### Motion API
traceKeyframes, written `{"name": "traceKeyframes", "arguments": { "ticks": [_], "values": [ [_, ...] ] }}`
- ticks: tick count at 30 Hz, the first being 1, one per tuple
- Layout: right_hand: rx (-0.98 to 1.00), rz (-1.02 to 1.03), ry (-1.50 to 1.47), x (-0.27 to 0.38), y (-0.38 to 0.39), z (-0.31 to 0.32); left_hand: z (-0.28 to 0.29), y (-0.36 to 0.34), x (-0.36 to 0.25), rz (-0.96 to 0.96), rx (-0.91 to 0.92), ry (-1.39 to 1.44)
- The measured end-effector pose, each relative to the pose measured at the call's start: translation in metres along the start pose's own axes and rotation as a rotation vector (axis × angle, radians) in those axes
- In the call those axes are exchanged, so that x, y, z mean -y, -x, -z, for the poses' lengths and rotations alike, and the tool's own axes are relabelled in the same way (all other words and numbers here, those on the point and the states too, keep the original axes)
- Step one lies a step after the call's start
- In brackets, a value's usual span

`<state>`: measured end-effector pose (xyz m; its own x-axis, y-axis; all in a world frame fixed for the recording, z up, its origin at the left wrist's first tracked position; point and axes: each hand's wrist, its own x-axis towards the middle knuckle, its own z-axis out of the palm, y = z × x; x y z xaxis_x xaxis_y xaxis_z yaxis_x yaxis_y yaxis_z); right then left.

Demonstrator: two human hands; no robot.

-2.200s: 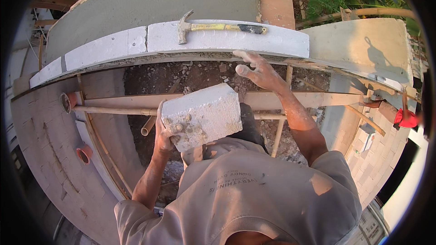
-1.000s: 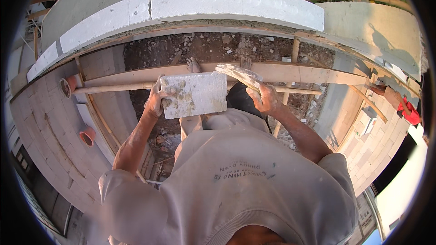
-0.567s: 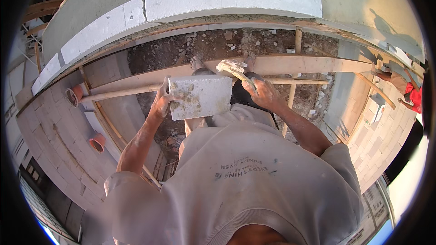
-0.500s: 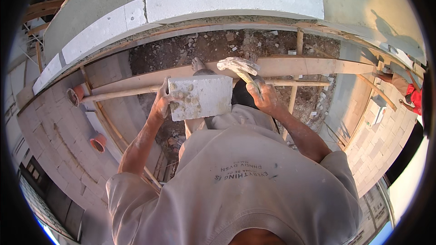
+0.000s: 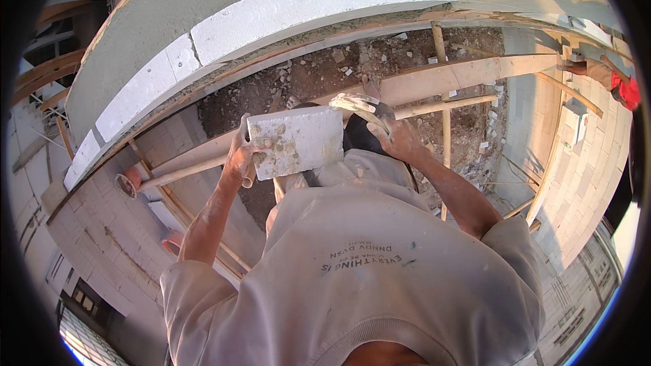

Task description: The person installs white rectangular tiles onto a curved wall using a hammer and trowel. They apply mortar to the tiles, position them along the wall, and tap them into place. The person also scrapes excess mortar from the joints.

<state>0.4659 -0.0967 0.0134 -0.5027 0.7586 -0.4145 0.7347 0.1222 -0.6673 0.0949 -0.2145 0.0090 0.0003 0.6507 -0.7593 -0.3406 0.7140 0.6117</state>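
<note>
My left hand [image 5: 240, 154] grips the left edge of a white lightweight concrete block [image 5: 308, 137], which is held up in front of my body. Grey-brown mortar patches mark the block's face, mostly on its left half. In my right hand [image 5: 399, 139] is a hammer [image 5: 354, 102], its head caked with pale mortar. The fingers wrap round the handle, and the hammer head lies by the block's upper right corner. Whether the two touch, I cannot tell.
Ahead curves a wall topped with white blocks [image 5: 319, 10]. Below it run a wooden plank [image 5: 468, 76] and bamboo poles [image 5: 446, 105] over rubble-strewn ground [image 5: 332, 61]. An orange pipe end [image 5: 127, 181] sticks out at left. Another person in red [image 5: 627, 91] is at far right.
The hammer head has come down and turned flatter, closer to the block's upper right corner. My view has swung slightly, shifting the surroundings. The block stays in my left hand.
</note>
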Motion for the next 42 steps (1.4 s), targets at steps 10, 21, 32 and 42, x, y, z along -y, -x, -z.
{"name": "traceKeyframes", "arguments": {
  "ticks": [10, 21, 32, 42],
  "values": [
    [-0.01, -0.124, -0.014, 0.002, 0.007, -0.017, -0.003, -0.016, -0.013, -0.024, 0.115, -0.137],
    [-0.04, -0.132, 0.064, 0.015, 0.008, -0.001, -0.01, -0.026, -0.007, -0.061, 0.109, -0.142],
    [-0.199, -0.084, -0.052, -0.004, 0.01, 0.007, -0.019, -0.028, 0.004, -0.081, 0.037, -0.003],
    [-0.345, 0.005, -0.113, -0.026, 0.041, -0.021, -0.014, -0.04, 0.007, 0.07, 0.05, 0.054]
  ]
}}
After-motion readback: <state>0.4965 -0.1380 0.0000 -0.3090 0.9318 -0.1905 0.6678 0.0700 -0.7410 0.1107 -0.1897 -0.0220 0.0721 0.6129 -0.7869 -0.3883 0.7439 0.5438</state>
